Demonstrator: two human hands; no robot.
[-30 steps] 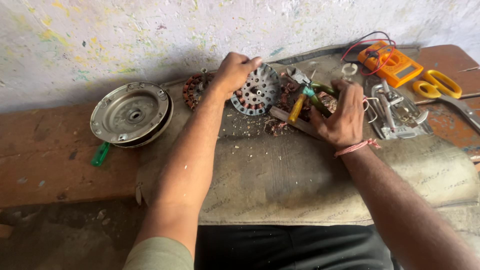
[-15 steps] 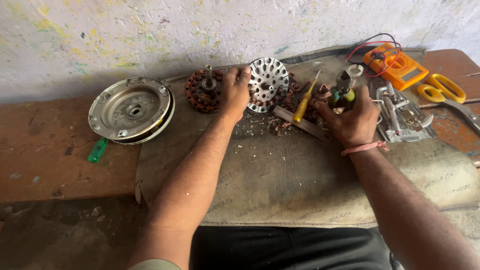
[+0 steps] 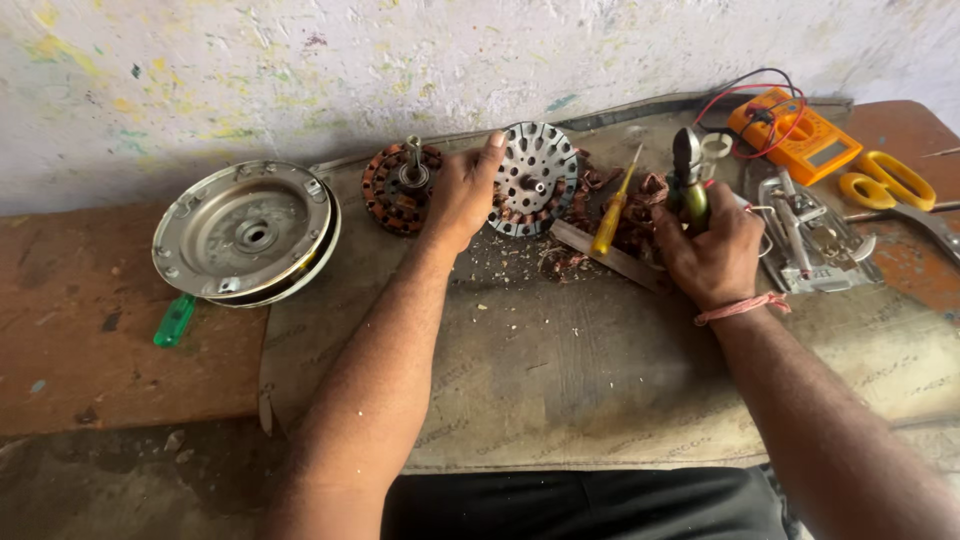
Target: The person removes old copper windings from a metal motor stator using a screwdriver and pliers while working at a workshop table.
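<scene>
Tilting perforated disc [image 3: 540, 178] — left hand [image 3: 462, 195]; right hand [image 3: 712, 250] gripping, seemingly, pliers [image 3: 688, 180].

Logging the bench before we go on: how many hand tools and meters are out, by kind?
Screwdrivers: 2, a yellow-handled one and a green-handled one
Scissors: 1
Pliers, in the right hand: 1
Orange multimeter: 1
Total: 5
</scene>
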